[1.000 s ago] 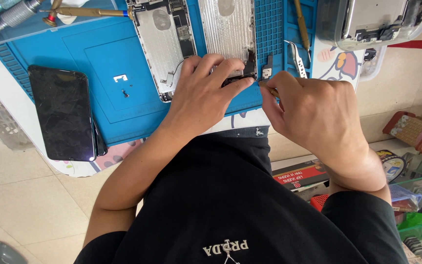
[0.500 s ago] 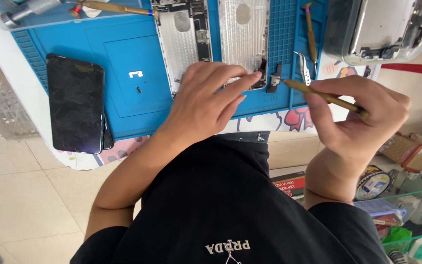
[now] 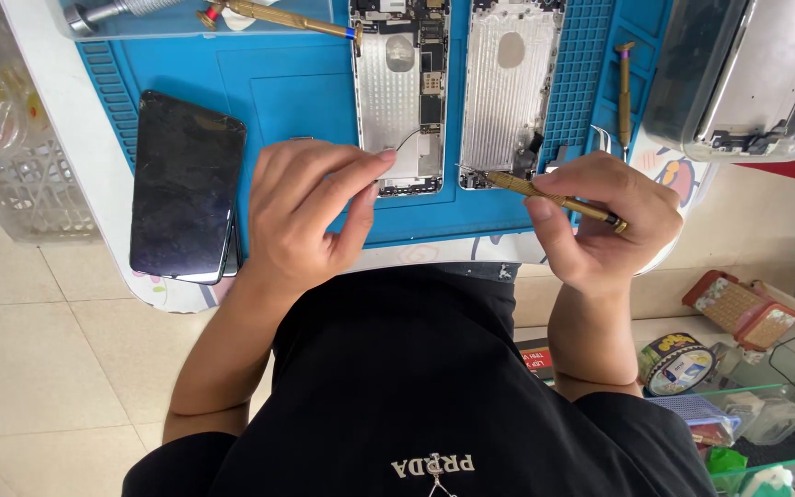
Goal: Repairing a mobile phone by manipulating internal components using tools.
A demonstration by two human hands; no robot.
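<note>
Hands two (image 3: 310,207) (image 3: 600,221), phone shells two (image 3: 399,97) (image 3: 508,92), screwdrivers three (image 3: 554,198)

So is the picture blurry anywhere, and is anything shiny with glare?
Head view: sharp on the left hand, the right hand and its brass screwdriver; soft daylight, faint shadows on the blue mat; pale reflections on the dark phone screen; edges bend a little from the wide lens.

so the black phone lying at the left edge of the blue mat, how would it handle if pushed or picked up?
The black phone looks like a flat, stiff slab, so it would likely slide rather than roll or tip. Its glossy face probably makes it slippery and breakable. It overhangs the blue mat near the table edge, so a leftward push might send it off.
</note>
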